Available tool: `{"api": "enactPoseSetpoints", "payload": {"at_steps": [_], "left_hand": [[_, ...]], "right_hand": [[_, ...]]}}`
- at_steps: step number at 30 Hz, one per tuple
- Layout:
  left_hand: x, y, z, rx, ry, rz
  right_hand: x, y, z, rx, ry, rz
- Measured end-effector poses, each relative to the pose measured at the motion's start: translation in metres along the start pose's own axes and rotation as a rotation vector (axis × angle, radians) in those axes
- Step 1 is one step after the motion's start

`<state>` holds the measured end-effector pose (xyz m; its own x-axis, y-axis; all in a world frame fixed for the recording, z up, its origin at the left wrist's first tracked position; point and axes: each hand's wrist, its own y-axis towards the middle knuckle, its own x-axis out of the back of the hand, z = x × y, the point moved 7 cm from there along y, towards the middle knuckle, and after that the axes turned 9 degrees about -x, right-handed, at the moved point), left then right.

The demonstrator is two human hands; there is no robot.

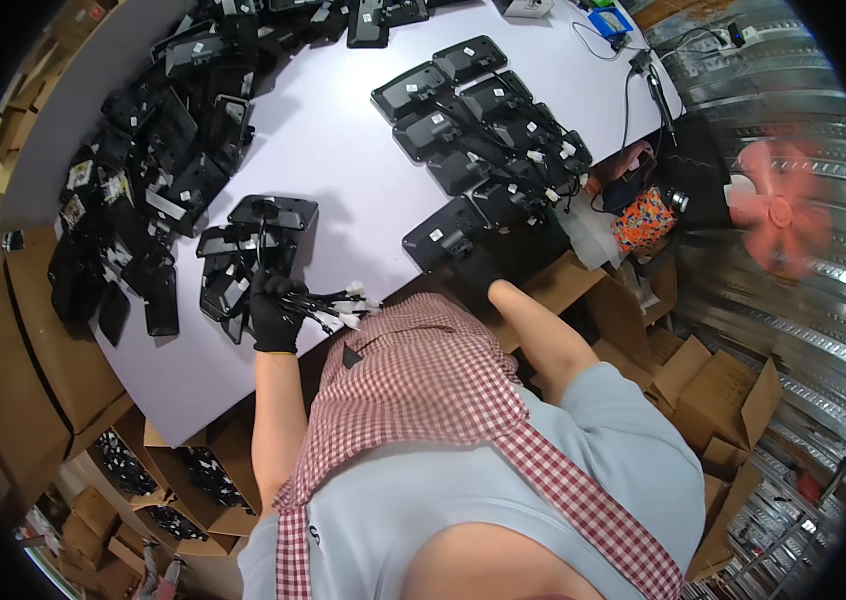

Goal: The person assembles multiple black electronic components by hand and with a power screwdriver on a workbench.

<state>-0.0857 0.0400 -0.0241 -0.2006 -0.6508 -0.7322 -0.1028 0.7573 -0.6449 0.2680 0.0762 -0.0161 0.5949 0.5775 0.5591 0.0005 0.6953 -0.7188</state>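
Observation:
My left hand (pixel 274 318), in a black glove, is closed round a bunch of black cables (pixel 318 303). Their white connectors (pixel 353 305) fan out to the right over the table's near edge. The cables run from a small stack of flat black device housings (pixel 273 212) just beyond this hand. My right hand (pixel 481 277), also black-gloved, is at the near edge beside a single black housing (pixel 440 236). Its fingers blend into the dark things around it, so their grip cannot be made out. Farther right, more housings (pixel 463 110) lie in rows with cables and white plugs.
A large heap of black housings (pixel 178 130) covers the left of the white table (pixel 328 130). At the far right lie a soldering iron (pixel 658 98) and a blue device (pixel 608 22). Cardboard boxes (pixel 713 390) stand below. A red fan (pixel 781 208) spins at right.

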Motion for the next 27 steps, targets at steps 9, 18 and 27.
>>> {"api": "enactPoseSetpoints", "payload": {"at_steps": [9, 18, 27], "left_hand": [[-0.005, -0.003, 0.000, -0.043, -0.074, -0.044], [-0.003, 0.003, 0.002, -0.124, -0.051, 0.000], [0.001, 0.006, 0.005, -0.160, -0.035, -0.045]], "right_hand": [[0.133, 0.016, 0.073, 0.426, 0.123, -0.225], [0.142, 0.203, 0.116, 0.401, -1.003, -0.567], [0.182, 0.185, 0.147, 0.217, -0.362, -0.396]]}}
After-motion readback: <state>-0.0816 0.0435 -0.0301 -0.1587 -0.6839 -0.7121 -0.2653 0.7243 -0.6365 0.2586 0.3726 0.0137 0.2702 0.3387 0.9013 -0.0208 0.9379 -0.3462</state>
